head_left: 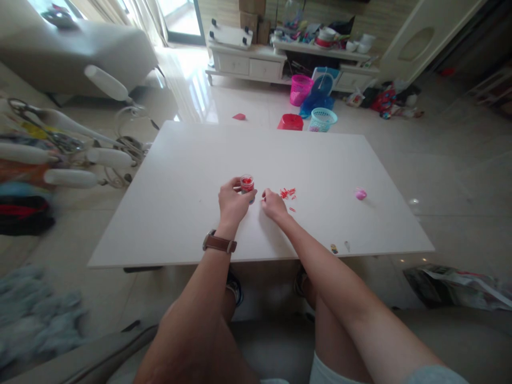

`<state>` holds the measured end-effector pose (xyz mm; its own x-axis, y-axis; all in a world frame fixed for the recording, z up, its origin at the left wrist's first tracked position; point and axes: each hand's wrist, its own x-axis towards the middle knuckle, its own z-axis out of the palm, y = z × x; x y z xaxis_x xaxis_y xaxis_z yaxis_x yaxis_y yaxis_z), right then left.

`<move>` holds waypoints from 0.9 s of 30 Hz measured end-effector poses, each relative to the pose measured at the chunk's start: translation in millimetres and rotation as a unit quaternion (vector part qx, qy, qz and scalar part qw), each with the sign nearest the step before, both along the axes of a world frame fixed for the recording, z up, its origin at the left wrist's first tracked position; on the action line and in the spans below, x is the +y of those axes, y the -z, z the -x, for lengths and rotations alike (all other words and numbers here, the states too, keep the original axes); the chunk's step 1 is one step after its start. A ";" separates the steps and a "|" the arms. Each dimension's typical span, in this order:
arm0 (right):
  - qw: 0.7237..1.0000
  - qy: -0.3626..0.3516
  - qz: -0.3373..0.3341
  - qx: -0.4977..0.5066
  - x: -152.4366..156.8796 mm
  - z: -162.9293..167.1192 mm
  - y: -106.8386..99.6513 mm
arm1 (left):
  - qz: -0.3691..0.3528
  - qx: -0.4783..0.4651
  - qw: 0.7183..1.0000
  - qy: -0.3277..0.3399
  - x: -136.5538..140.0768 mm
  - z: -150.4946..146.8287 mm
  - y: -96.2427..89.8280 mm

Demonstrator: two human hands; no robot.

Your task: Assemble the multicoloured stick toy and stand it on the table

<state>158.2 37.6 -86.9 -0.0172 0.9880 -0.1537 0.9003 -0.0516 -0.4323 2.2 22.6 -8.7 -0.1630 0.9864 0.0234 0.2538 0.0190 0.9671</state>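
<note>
My left hand (234, 200), with a brown watch strap on its wrist, is wrapped round a small clear jar (247, 188). Red paper clips (247, 181) show inside the jar through its open top. Just right of it, my right hand (273, 204) is closed in a pinch low over the table. What lies between its fingertips is too small to make out. A loose pile of red paper clips (286, 193) is beside the right hand, and a single red paper clip (292, 209) lies nearer to me.
On the white table (192, 160), a pink object (360, 194) sits to the right. Two small items, one of them yellow and dark (334, 248), lie by the front edge. Beyond the far edge stand a red stool (290, 122) and a light-blue basket (322, 119).
</note>
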 end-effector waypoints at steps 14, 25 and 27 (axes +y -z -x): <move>0.981 0.178 -0.032 0.073 9.5 -39.2 15.9 | 0.023 -0.005 1.000 -0.004 0.5 -3.7 3.7; 0.994 0.096 -0.038 -0.022 5.0 -30.1 5.3 | 0.025 -0.009 1.000 0.002 0.8 -5.3 3.9; 0.994 0.105 -0.035 -0.008 7.2 -38.1 -0.6 | 0.025 -0.012 1.000 0.002 0.8 -5.2 3.7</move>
<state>196.3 44.7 -86.3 0.1932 0.9777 -0.0825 0.8794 -0.2098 -0.4274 7.4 23.4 -12.4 -0.1597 0.9867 -0.0293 0.2299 0.0660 0.9710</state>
